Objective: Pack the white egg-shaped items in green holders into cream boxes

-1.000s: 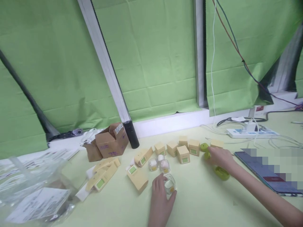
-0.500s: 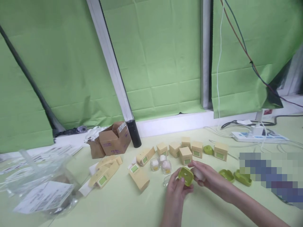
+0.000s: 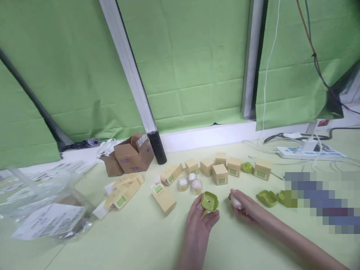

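My left hand (image 3: pixel 199 221) is closed around a small square green plastic dish (image 3: pixel 209 201) with a hole in its bottom, its hollow side facing me. To its right, my right hand (image 3: pixel 247 207) curls around a smooth whitish rounded piece (image 3: pixel 236 203), mostly covered by the fingers. Just beyond the left hand, several clear cases with whitish round pieces (image 3: pixel 196 185) stand grouped on the table. Two more green dishes, one a wavy-edged dish (image 3: pixel 267 198), lie right of my right hand.
Several small tan boxes (image 3: pixel 220 174) stand at the back, beside a green lidded-looking piece (image 3: pixel 247 167). Flattened tan cartons (image 3: pixel 163 198), a brown cardboard box (image 3: pixel 135 154), a black cylinder (image 3: pixel 157 148) and a clear plastic bag (image 3: pixel 45 210) lie leftward. A power strip (image 3: pixel 289 152) with cables lies back right.
My hands have moved apart. The left hand carries the green dish leftward, and the right hand has drawn right with the whitish piece. The camera view has shifted slightly.
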A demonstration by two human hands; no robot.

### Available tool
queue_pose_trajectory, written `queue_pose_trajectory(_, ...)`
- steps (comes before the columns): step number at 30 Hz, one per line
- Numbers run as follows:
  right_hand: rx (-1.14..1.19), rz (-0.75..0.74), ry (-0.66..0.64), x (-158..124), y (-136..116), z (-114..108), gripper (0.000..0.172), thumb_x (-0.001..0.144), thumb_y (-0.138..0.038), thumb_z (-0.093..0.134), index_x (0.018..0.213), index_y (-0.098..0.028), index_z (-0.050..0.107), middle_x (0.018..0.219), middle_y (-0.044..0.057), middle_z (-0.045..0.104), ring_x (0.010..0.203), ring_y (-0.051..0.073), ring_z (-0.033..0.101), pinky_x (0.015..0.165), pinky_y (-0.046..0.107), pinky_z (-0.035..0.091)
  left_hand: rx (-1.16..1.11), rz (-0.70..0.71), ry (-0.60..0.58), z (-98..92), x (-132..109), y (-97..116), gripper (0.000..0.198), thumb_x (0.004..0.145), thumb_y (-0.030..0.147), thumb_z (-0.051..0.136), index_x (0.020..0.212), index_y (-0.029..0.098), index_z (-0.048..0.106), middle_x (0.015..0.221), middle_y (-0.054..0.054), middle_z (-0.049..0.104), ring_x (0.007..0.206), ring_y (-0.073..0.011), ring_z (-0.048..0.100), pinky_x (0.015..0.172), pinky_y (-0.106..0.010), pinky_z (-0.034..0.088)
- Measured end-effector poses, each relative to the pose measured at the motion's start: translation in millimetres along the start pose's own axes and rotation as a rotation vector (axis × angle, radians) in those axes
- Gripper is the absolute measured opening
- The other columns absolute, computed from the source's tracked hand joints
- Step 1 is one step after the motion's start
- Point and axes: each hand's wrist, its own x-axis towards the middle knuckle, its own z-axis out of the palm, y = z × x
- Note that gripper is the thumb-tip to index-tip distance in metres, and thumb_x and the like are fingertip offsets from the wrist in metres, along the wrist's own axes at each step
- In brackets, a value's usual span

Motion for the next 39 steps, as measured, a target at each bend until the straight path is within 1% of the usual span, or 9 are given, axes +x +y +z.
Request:
queue_pose_trajectory(4,-0.268,-0.148,0.07,-3.3,2.4,-5.5,0.025,0.067,-0.045,0.068,0.073,-0.024,0.057,0.083,-0.002,0.049,0.055,0.011,0.044,0.052,0.024,0.035,-0.047,-0.019,-0.062,-2.9,0.4,-2.6,0.043,0.071,0.028,0.069,0.111,0.017,0.06,0.093,-0.006,0.069,0.079,-0.019,0.064,0.082,-0.034,0.047)
queue_pose_trajectory(7,-0.342,-0.232,0.102,-5.1,3.5,-6.9,0.026,0.067,-0.039,0.067,0.088,-0.026,0.06,0.094,0.0,0.048,0.059,0.013,0.048,0.06,0.029,0.041,-0.073,-0.011,-0.072,-2.8,0.6,-2.5,0.038,0.073,0.027,0.067,0.109,0.017,0.061,0.097,-0.007,0.068,0.085,-0.0182,0.062,0.085,-0.034,0.047)
queue_pose_trajectory(12,-0.104,-0.224,0.213,-2.8,-5.6,-13.2,0.033,0.085,-0.047,0.044,0.107,-0.023,0.048,0.088,0.003,0.056,0.076,0.018,0.058,0.072,0.035,0.048,-0.01,-0.004,-0.114,3.0,-3.5,0.9,0.031,0.074,0.028,0.068,0.103,0.016,0.065,0.099,-0.007,0.068,0.091,-0.0202,0.062,0.091,-0.036,0.043)
queue_pose_trajectory(15,0.044,-0.147,0.114,-4.4,-17.6,-11.8,0.044,0.088,-0.053,0.039,0.112,-0.017,0.048,0.08,0.006,0.064,0.069,0.019,0.063,0.066,0.035,0.052,0.043,-0.064,-0.138,5.4,-6.8,-0.7,0.033,0.073,0.027,0.071,0.103,0.015,0.065,0.099,-0.009,0.07,0.093,-0.0217,0.063,0.089,-0.033,0.043)
queue_pose_trajectory(19,0.244,-0.112,0.043,-13.0,-31.8,-6.2,0.039,0.083,-0.057,0.048,0.091,-0.02,0.056,0.071,0.005,0.067,0.064,0.018,0.063,0.065,0.034,0.051,0.089,-0.138,-0.181,6.4,-8.6,-9.9,0.034,0.073,0.028,0.07,0.103,0.013,0.066,0.099,-0.011,0.07,0.09,-0.019,0.064,0.085,-0.029,0.044)
queue_pose_trajectory(23,0.023,-0.252,0.245,-20.1,-38.9,-6.8,0.034,0.077,-0.055,0.058,0.074,-0.021,0.062,0.076,0.003,0.065,0.07,0.017,0.058,0.061,0.027,0.049,0.11,-0.188,-0.204,4.5,-6.9,-22.9,0.033,0.071,0.031,0.072,0.1,0.015,0.068,0.097,-0.01,0.071,0.089,-0.0196,0.065,0.08,-0.028,0.045)
queue_pose_trajectory(28,-0.112,-0.271,0.096,-25.2,-36.8,-3.2,0.03,0.077,-0.048,0.061,0.088,-0.021,0.065,0.07,0.002,0.065,0.065,0.018,0.061,0.06,0.03,0.05,0.098,-0.154,-0.162,0.9,-2.9,-29.2,0.033,0.07,0.03,0.073,0.099,0.015,0.068,0.095,-0.009,0.071,0.083,-0.0164,0.064,0.08,-0.028,0.045)
queue_pose_trajectory(34,-0.647,-0.65,0.128,-32.2,-29.5,9.6,0.016,0.089,-0.029,0.05,0.081,-0.024,0.063,0.079,0.004,0.066,0.077,0.02,0.057,0.069,0.036,0.043,0.105,-0.103,-0.185,1.5,-1.3,-30.8,0.026,0.073,0.029,0.071,0.093,0.013,0.07,0.091,-0.008,0.069,0.08,-0.014,0.06,0.078,-0.027,0.044)
queue_pose_trajectory(39,-0.823,-0.731,0.066,-31.5,-24.3,12.9,0.015,0.091,-0.02,0.045,0.086,-0.022,0.059,0.078,0.004,0.067,0.071,0.018,0.052,0.063,0.033,0.037,0.125,-0.085,-0.21,1.0,-0.8,-34.6,0.025,0.074,0.029,0.07,0.091,0.011,0.071,0.088,-0.009,0.067,0.081,-0.0156,0.059,0.081,-0.03,0.044)
